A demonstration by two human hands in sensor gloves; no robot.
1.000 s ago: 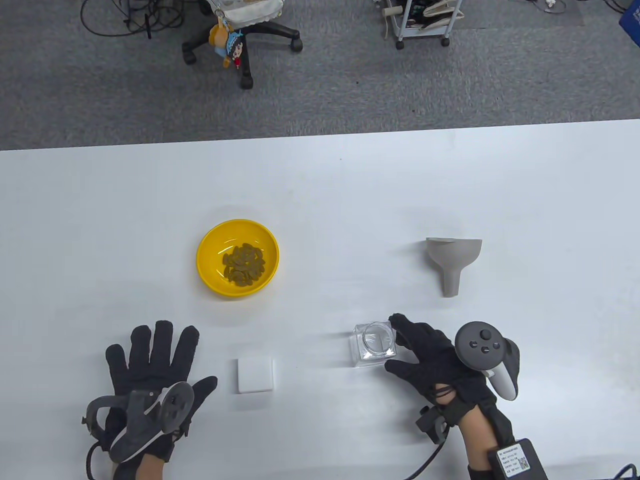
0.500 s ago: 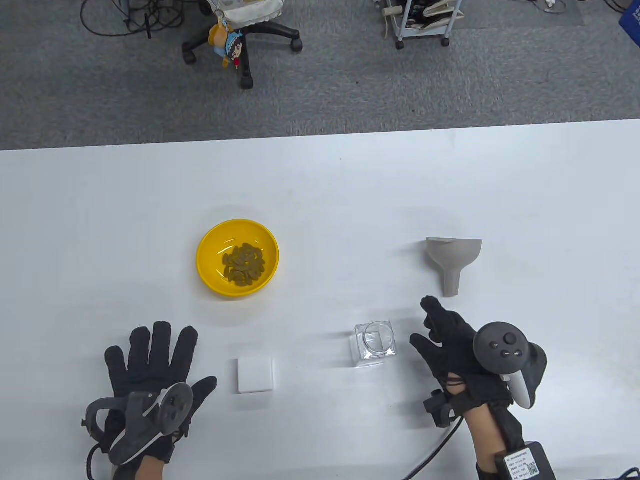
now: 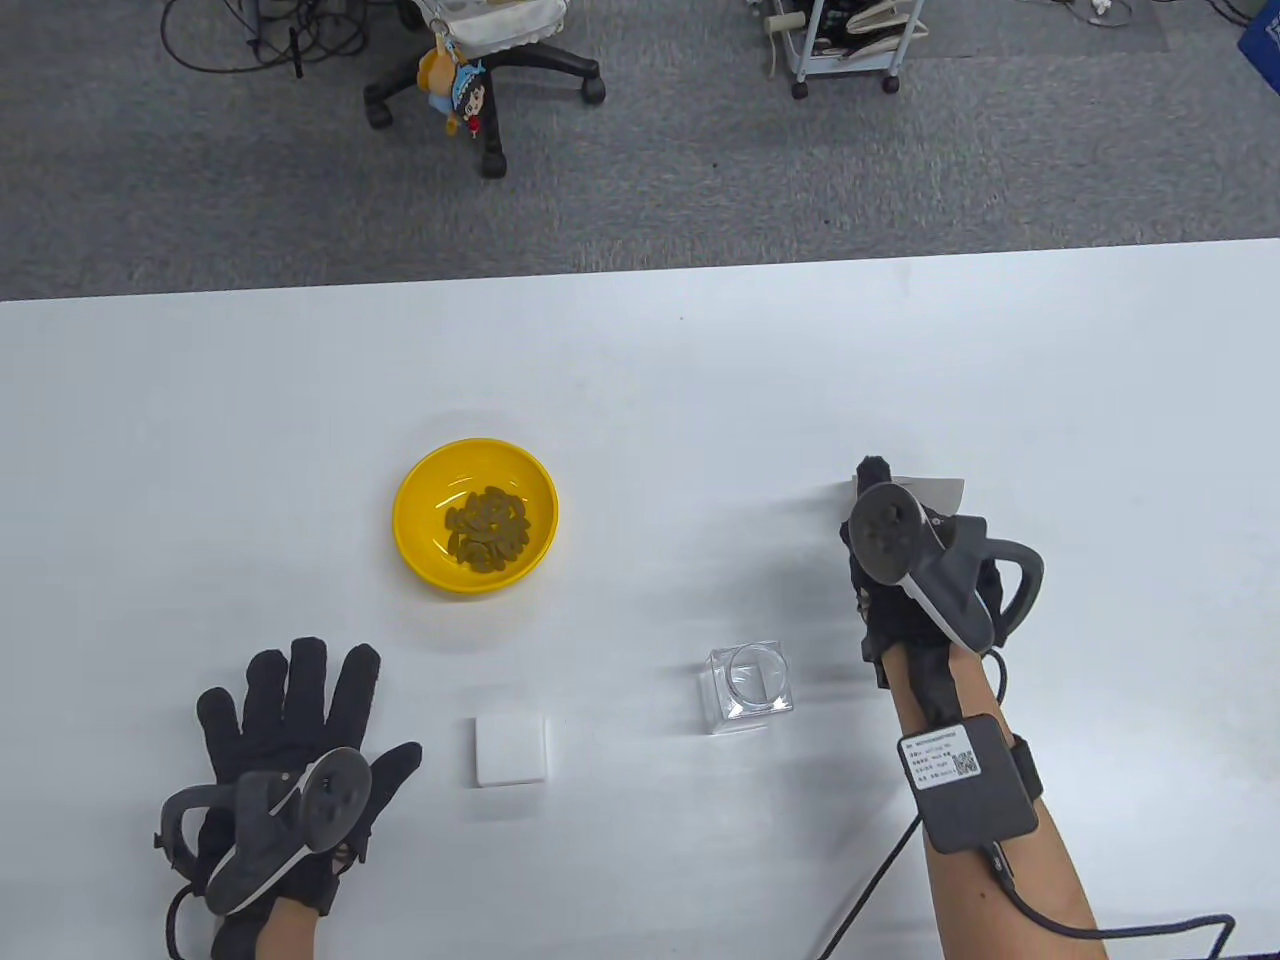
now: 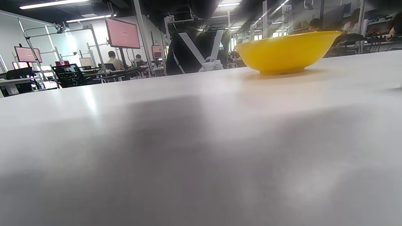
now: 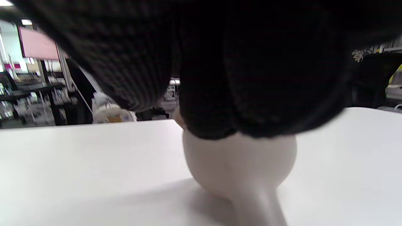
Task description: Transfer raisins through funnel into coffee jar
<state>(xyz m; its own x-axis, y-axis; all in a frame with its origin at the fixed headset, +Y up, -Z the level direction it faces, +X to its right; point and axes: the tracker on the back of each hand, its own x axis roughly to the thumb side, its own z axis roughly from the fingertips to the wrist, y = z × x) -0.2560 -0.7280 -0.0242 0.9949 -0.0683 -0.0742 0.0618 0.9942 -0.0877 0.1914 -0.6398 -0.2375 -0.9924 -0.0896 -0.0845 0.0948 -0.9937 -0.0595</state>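
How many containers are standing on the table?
2. The yellow bowl with raisins stands left of centre; the clear jar stands nearer the person, right of the white lid. None seems hidden.

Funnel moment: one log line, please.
right hand over funnel, grip unclear | left hand flat on table | jar open | raisins in bowl

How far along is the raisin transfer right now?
Early. Done: the coffee jar stands open, its white lid lying beside it. In hand: the right hand is on the funnel, which lies on its side. Left: seat the funnel and pour the raisins, all in the yellow bowl.
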